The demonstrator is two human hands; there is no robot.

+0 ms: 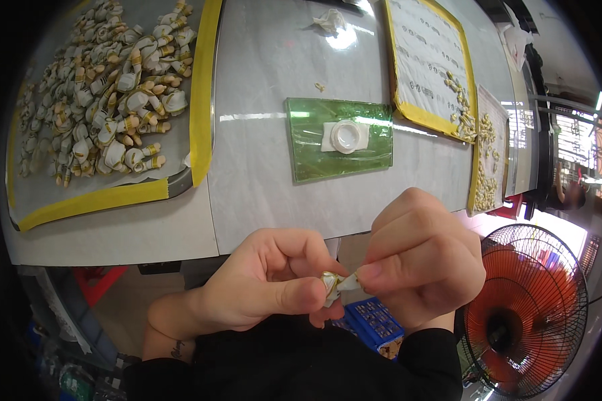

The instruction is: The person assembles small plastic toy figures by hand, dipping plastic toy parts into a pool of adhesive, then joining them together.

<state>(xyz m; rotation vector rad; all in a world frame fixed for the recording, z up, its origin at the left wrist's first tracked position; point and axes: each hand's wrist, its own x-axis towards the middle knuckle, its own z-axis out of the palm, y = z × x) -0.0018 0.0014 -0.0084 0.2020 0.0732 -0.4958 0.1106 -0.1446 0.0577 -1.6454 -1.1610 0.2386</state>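
White, gold-trimmed pieces (120, 100) lie heaped on a yellow-taped tray (93, 204); next, the left hand (261, 287) pinches a small white-and-gold figure (330, 287) before the worktop (254, 200), touching a pointed white part (350, 282) gripped in the right hand (425, 257); rightmost stands an orange-bladed fan (522, 321).

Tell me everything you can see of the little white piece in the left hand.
The little white piece looks rounded and smooth, with gold-coloured lines, perhaps ceramic or plastic. The left hand pinches it, beyond the near edge of the table. At its right is a pale tapered part in the right hand; whether they join is unclear.
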